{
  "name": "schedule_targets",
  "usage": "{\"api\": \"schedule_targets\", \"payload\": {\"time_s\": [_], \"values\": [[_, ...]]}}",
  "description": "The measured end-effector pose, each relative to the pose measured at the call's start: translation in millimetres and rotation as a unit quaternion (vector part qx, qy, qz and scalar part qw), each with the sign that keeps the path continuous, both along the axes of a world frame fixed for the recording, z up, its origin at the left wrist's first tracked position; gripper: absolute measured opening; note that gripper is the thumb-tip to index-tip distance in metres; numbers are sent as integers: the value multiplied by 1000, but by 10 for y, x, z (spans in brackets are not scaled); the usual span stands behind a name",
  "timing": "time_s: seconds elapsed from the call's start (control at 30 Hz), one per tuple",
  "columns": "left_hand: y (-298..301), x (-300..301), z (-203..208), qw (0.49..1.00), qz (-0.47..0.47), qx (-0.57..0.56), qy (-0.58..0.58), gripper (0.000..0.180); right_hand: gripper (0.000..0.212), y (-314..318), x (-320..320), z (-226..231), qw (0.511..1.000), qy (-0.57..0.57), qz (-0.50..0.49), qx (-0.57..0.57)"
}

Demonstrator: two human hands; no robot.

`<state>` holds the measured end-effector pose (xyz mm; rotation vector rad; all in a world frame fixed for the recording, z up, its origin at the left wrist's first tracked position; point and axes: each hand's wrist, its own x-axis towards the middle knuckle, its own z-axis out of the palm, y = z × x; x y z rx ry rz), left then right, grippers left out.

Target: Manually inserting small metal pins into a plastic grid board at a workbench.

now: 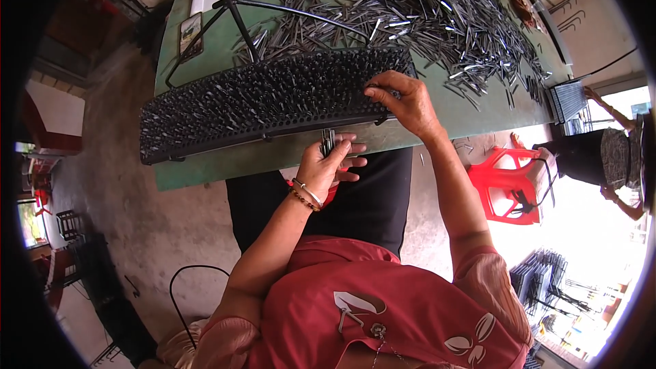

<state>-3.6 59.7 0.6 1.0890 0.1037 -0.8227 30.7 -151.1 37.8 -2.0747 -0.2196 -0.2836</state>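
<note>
A long black rack (266, 99), packed with many small dark upright pieces, lies across the near part of the green table. My right hand (404, 99) is over the rack's right end, thumb and fingertips pinched together; whatever is between them is too small to make out. Below the rack's front edge, my left hand (331, 160) holds a small bundle of thin dark metal strips (329, 141) between thumb and palm, with its other fingers stretched out to the right. Bracelets (307, 194) circle my left wrist.
A large heap of loose dark metal strips (417, 10) covers the far part of the green table (225, 172). Black metal rods (236, 10) rise behind the rack. To the right are a red plastic stool (502, 181) and another person (618, 157). Stacked black racks (540, 277) stand at lower right.
</note>
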Motion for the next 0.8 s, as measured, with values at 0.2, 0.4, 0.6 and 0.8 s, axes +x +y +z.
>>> {"api": "schedule_targets", "payload": {"time_s": [0.2, 0.4, 0.6, 0.8], "values": [[9, -6, 5, 1000, 1, -5, -3, 29, 17, 32, -11, -40, 1000, -1, -5, -9], [11, -8, -3, 1000, -1, -9, -8, 29, 15, 104, -46, -139, 999, -18, -27, -7], [18, -15, 6, 1000, -4, -7, -2, 30, 18, 146, -54, -92, 1000, -14, -23, -10], [15, -24, 11, 1000, -5, -6, -5, 30, 18, 123, -37, -97, 998, -56, 0, -37]]}}
